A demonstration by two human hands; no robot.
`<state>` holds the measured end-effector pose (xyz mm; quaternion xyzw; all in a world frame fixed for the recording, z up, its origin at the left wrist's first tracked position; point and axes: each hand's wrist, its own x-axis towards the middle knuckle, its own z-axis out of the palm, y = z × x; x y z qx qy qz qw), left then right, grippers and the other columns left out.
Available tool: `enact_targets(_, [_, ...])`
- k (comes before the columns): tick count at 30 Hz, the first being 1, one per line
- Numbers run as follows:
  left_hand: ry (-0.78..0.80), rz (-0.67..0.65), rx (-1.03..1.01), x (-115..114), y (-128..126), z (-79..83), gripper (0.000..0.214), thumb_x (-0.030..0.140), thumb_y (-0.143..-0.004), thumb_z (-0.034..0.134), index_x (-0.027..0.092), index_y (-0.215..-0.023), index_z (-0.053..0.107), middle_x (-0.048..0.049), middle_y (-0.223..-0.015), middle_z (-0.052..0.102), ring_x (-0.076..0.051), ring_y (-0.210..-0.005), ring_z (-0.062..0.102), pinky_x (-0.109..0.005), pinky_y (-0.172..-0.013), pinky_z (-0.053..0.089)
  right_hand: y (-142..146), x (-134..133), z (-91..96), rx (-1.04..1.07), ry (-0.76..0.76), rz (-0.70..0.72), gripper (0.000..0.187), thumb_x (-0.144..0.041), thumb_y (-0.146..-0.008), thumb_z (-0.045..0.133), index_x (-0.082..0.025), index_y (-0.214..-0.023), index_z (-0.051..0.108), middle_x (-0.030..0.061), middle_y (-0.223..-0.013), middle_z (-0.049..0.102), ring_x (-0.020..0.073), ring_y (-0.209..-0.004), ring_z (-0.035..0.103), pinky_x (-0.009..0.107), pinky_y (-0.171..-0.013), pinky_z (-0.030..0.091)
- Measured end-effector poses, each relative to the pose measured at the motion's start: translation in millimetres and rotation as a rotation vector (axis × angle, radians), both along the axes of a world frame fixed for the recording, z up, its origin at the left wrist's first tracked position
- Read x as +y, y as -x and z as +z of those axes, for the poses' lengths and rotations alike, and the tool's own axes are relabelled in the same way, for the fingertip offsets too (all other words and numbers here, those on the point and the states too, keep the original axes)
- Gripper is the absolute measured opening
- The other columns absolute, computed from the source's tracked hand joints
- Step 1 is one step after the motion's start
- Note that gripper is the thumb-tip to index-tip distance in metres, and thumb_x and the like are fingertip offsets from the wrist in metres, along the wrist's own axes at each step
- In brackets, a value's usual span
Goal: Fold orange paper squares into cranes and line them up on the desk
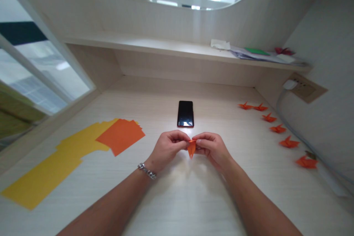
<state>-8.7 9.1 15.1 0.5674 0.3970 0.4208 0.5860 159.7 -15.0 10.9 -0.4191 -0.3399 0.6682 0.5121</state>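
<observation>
A small piece of folded orange paper is held between both hands above the desk, its two narrow points hanging downward. My left hand pinches its upper left edge between thumb and fingers. On the other side, my right hand grips the upper right edge the same way, with some fingers curled behind the paper. Just beyond the hands lies a black phone, screen up and dark. Parts of the fold are covered by my fingertips.
Orange square sheets overlap a fanned row of yellow sheets on the left. Several folded orange paper cranes line the right side, beside a grey cable running from a wall socket. A shelf spans the back.
</observation>
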Motion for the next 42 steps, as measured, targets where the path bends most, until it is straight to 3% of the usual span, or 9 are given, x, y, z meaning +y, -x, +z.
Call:
enact_targets(5, [-0.007, -0.022, 0.023, 0, 0, -2.4, 0.008, 0.012, -0.067, 0.071, 0.013, -0.075, 0.073, -0.0039, -0.073, 0.072, -0.015, -0.069, 0.065, -0.023, -0.068, 0.053, 0, 1, -1.6, -0.152, -0.042, -0.04, 0.018, -0.026, -0.06, 0.078, -0.013, -0.069, 0.07, 0.0043, -0.065, 0.07, 0.0192, -0.06, 0.067, 0.034, -0.062, 0.056])
enact_targets(10, [0.085, -0.017, -0.078, 0, 0, -4.2, 0.013, 0.018, -0.072, 0.069, 0.013, -0.083, 0.071, -0.0051, -0.079, 0.072, -0.016, -0.072, 0.067, -0.029, -0.071, 0.056, 1, 1, -6.0, -0.356, -0.229, -0.084, 0.011, -0.021, -0.065, 0.073, -0.016, -0.072, 0.066, 0.0027, -0.068, 0.069, 0.0175, -0.063, 0.065, 0.031, -0.062, 0.055])
enact_targets(16, [0.003, 0.027, 0.074, 1, 0, -4.8, 0.014, 0.021, -0.07, 0.073, 0.012, -0.079, 0.069, -0.0046, -0.076, 0.07, -0.014, -0.07, 0.065, -0.024, -0.067, 0.053, 0, -1, -9.8, -0.561, -0.366, -0.086, 0.005, -0.019, -0.071, 0.068, -0.017, -0.075, 0.065, 0.0034, -0.071, 0.068, 0.0186, -0.066, 0.066, 0.031, -0.065, 0.054])
enact_targets(22, [-0.024, 0.049, 0.1, 1, 0, -8.3, 0.013, 0.019, -0.069, 0.074, 0.014, -0.079, 0.068, -0.0031, -0.076, 0.07, -0.013, -0.068, 0.064, -0.023, -0.065, 0.053, 0, 0, -10.1, -0.446, -0.297, -0.039, 0.007, -0.019, -0.07, 0.069, -0.017, -0.074, 0.063, 0.0013, -0.068, 0.066, 0.019, -0.065, 0.067, 0.032, -0.064, 0.056])
enact_targets(32, [0.004, 0.025, 0.108, 2, 0, -10.8, 0.013, 0.019, -0.067, 0.074, 0.014, -0.077, 0.067, -0.0025, -0.074, 0.069, -0.013, -0.067, 0.064, -0.023, -0.064, 0.053, -4, 3, -12.2, -0.429, -0.232, 0.028, 0.01, -0.021, -0.07, 0.069, -0.017, -0.075, 0.063, 0.0016, -0.068, 0.068, 0.0194, -0.066, 0.068, 0.031, -0.064, 0.056])
enact_targets(42, [-0.075, 0.06, 0.074, 0, -3, -7.2, 0.013, 0.018, -0.069, 0.072, 0.014, -0.075, 0.061, -0.0029, -0.074, 0.066, -0.014, -0.067, 0.063, -0.025, -0.065, 0.053, 6, 4, -14.8, -0.313, -0.225, -0.057, 0.02, -0.027, -0.067, 0.074, -0.017, -0.079, 0.062, 0.0004, -0.067, 0.067, 0.0161, -0.06, 0.065, 0.028, -0.058, 0.052])
